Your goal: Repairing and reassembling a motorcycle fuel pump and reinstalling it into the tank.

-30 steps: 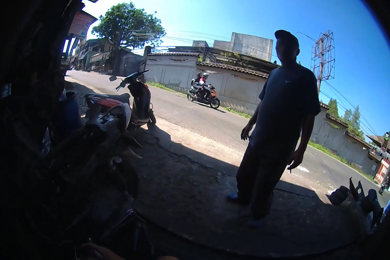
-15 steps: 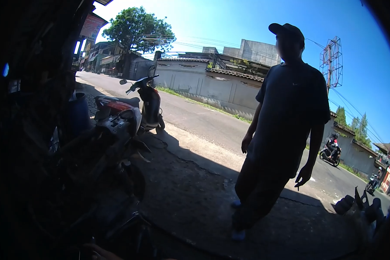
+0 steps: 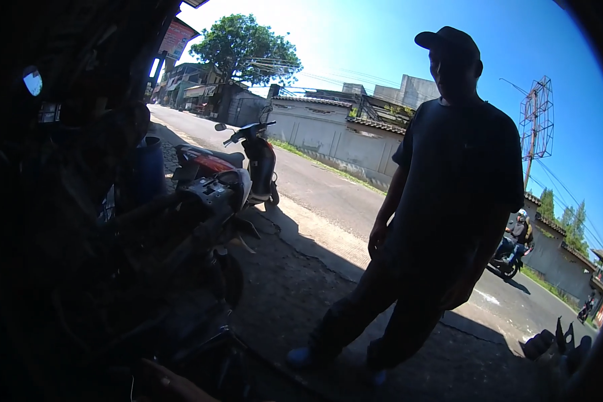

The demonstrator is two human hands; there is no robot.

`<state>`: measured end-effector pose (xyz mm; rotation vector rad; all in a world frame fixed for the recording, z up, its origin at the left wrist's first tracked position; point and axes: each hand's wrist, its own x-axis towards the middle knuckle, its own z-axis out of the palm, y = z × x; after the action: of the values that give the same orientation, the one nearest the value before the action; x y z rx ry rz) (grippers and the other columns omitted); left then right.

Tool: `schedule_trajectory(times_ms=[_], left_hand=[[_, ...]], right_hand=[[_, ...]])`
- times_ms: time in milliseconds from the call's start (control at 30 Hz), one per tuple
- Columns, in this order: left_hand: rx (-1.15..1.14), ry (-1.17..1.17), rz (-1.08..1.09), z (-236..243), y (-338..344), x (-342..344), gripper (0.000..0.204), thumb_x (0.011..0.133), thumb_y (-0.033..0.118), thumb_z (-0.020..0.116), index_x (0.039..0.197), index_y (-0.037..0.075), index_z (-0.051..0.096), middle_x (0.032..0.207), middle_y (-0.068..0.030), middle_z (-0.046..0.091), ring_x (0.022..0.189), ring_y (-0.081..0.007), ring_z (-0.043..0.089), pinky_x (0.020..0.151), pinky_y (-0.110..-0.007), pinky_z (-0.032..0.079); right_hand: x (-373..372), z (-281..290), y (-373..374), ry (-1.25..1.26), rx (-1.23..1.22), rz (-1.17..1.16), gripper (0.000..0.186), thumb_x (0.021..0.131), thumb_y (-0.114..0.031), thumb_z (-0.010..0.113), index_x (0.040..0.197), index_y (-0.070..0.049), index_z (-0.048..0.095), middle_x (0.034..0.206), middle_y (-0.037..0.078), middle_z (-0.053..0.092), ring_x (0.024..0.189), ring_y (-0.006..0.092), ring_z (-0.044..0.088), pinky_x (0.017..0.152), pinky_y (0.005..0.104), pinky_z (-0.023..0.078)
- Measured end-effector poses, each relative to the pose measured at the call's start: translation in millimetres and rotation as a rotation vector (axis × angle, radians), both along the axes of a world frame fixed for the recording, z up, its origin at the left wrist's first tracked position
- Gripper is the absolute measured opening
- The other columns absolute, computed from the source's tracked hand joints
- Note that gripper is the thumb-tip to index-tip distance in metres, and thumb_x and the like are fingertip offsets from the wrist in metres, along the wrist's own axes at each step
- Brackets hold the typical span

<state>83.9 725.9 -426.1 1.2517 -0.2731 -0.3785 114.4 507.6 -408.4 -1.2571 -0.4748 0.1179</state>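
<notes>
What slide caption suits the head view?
A capped person stands in shade near a parked scooter, a sunlit road behind.

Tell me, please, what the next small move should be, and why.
Perhaps look down toward the visible hand before reaching anywhere: only part of it shows, at the lower edge in deep shadow, and what it touches cannot be made out.

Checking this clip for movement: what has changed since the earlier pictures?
The view swung left. The standing person stepped left; the orange motorbike went right, and another motorbike now shows there. The parked scooter stayed put. Too dark to tell any grasp.
</notes>
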Motion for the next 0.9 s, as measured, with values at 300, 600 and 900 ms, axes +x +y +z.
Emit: schedule_trajectory(times_ms=[300,600,900], left_hand=[[0.044,0.165,-0.148,45.0,-4.6,-10.1,0.012,0.094,0.007,0.065,0.103,0.006,0.057,0.093,-0.0065,0.066,0.088,-0.0158,0.067,0.079,-0.034,0.057],[0.166,0.074,-0.199,49.1,7.0,-20.7,0.031,0.096,0.024,0.071,0.114,0.002,0.058,0.096,-0.0013,0.063,0.092,-0.0083,0.059,0.085,-0.027,0.049],[0.149,-0.034,-0.239,50.4,1.6,-15.1,0.042,0.094,0.040,0.072,0.110,0.003,0.060,0.090,-0.0005,0.063,0.086,-0.0079,0.059,0.080,-0.027,0.049]], right_hand=[[-16.9,57.9,-24.2,0.259,0.282,0.095,0.064,0.104,-0.030,0.052,0.155,-0.001,0.026,0.144,0.018,0.051,0.127,0.0244,0.054,0.104,0.0368,0.047],[-10.0,36.0,-12.7,0.280,0.509,0.267,0.053,0.099,-0.030,0.065,0.137,-0.004,0.041,0.143,0.022,0.049,0.125,0.0288,0.056,0.100,0.0453,0.050],[-19.2,37.2,-11.6,0.279,0.451,0.193,0.049,0.089,-0.018,0.078,0.124,-0.003,0.046,0.137,0.029,0.052,0.119,0.0287,0.060,0.099,0.0461,0.052]])
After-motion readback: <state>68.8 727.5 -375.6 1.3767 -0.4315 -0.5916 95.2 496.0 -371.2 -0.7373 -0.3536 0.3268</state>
